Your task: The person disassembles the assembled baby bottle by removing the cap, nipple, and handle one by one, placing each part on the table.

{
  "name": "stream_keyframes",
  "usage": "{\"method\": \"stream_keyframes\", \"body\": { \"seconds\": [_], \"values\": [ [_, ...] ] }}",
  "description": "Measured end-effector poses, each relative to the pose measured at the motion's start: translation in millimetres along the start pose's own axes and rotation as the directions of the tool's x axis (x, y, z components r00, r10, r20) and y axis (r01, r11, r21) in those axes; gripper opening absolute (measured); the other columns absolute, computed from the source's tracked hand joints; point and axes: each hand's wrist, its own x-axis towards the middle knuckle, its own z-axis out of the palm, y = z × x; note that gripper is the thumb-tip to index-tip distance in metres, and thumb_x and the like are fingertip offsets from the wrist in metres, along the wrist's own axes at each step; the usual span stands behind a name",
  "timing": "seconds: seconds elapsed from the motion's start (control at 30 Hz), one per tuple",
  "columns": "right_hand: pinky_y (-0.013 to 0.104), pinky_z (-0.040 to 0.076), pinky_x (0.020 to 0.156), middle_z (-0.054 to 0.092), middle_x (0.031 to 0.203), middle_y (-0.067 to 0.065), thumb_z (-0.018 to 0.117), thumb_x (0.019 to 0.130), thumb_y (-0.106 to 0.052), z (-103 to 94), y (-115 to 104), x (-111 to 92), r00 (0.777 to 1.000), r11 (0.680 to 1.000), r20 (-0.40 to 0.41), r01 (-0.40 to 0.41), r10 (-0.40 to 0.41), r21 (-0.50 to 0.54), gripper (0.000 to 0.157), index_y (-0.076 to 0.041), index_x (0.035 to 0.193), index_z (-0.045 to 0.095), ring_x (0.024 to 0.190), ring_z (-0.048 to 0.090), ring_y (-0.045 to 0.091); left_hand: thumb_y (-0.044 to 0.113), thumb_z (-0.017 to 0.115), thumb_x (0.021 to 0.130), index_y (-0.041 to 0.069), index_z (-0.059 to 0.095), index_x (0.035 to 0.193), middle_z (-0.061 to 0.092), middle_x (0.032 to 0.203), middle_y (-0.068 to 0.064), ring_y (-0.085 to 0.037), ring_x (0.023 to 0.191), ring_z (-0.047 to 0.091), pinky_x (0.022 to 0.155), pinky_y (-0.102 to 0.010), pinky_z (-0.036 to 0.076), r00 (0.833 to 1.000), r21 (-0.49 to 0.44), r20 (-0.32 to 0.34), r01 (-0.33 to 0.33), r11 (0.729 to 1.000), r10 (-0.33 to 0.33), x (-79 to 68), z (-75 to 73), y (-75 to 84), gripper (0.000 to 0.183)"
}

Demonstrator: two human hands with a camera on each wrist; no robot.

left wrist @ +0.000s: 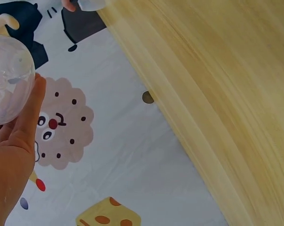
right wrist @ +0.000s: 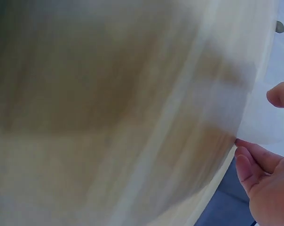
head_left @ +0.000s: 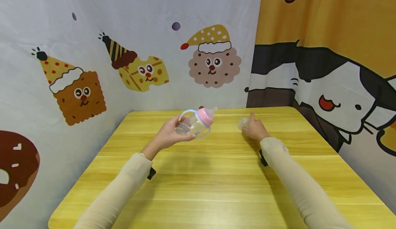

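My left hand (head_left: 173, 130) grips a clear baby bottle (head_left: 187, 125) around its body, tilted above the table with its teat end up and to the right. It has a pink collar (head_left: 205, 116), a clear teat (head_left: 213, 110) and pale blue handles (head_left: 187, 112). In the left wrist view only the bottle's rounded clear base (left wrist: 12, 80) shows, against my palm. Toward the far right of the table, my right hand (head_left: 255, 129) holds a clear cap (head_left: 243, 123). The right wrist view has the see-through cap (right wrist: 263, 115) between thumb (right wrist: 280, 95) and fingertips.
The yellow wood-grain table (head_left: 198, 187) spans the space beneath both arms. Behind its far edge hangs a white cloth (head_left: 148, 2) printed with cartoon snacks. A cloth with a cartoon cat (head_left: 334, 95) hangs along the right side.
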Motion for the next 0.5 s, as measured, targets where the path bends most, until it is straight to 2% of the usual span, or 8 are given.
{"method": "stream_keyframes", "body": {
  "seconds": [0.13,0.23,0.33,0.37,0.4,0.5],
  "values": [
    [0.064,0.033,0.103,0.052,0.123,0.042,0.057,0.094,-0.035,-2.9,5.5,-3.4,1.000,1.000,0.014,0.006,-0.005,-0.021,0.101,0.002,0.151,-0.017,0.125,0.036,0.058,0.024,0.084,0.077,0.001,0.056,0.122,0.065,0.114,-0.021,-0.036,0.101,0.063,0.080,-0.041,0.054,1.000,-0.002,0.009,0.001,1.000,-0.001,1.3,4.6,-2.2,0.057],
    [0.061,0.034,0.103,0.063,0.103,0.034,0.058,0.094,-0.041,-11.5,1.3,-3.0,0.999,0.999,-0.004,0.036,-0.036,-0.027,0.105,0.001,0.150,-0.020,0.120,0.041,0.055,0.023,0.084,0.077,0.000,0.056,0.121,0.064,0.113,-0.020,-0.035,0.099,0.063,0.079,-0.039,0.054,1.000,0.003,-0.006,0.003,1.000,-0.003,2.5,5.5,-3.1,0.057],
    [0.057,0.039,0.097,0.066,0.081,0.022,0.058,0.094,-0.045,-24.7,-13.0,-0.8,0.994,0.996,-0.057,0.088,-0.089,-0.021,0.104,-0.001,0.152,-0.016,0.107,0.052,0.049,0.023,0.084,0.077,-0.001,0.056,0.121,0.065,0.111,-0.021,-0.036,0.098,0.063,0.077,-0.039,0.054,1.000,0.008,-0.015,0.000,1.000,0.001,5.3,5.1,-4.6,0.058],
    [0.056,0.041,0.095,0.066,0.082,0.021,0.058,0.094,-0.045,-29.7,-19.6,-0.5,0.991,0.994,-0.072,0.111,-0.111,-0.011,0.102,-0.002,0.153,-0.014,0.103,0.055,0.047,0.024,0.084,0.077,-0.001,0.056,0.122,0.065,0.112,-0.020,-0.036,0.098,0.063,0.076,-0.039,0.054,1.000,0.012,-0.016,0.000,1.000,0.000,6.3,5.2,-5.3,0.059],
    [0.056,0.042,0.095,0.067,0.087,0.020,0.059,0.094,-0.045,-33.7,-26.5,0.1,0.986,0.991,-0.095,0.134,-0.133,-0.002,0.101,-0.003,0.154,-0.010,0.106,0.053,0.045,0.024,0.084,0.077,-0.001,0.056,0.122,0.065,0.111,-0.020,-0.036,0.097,0.063,0.076,-0.039,0.054,1.000,0.009,-0.014,-0.001,1.000,0.001,7.7,5.5,-7.0,0.059],
    [0.054,0.043,0.092,0.065,0.110,0.020,0.060,0.093,-0.045,-43.7,-47.7,-2.3,0.968,0.979,-0.151,0.203,-0.199,0.006,0.096,-0.006,0.156,-0.002,0.110,0.052,0.040,0.025,0.084,0.076,0.001,0.056,0.123,0.065,0.111,-0.020,-0.036,0.096,0.064,0.074,-0.039,0.054,1.000,0.004,0.001,-0.001,1.000,0.001,13.2,8.4,-19.1,0.059]
  ]
}}
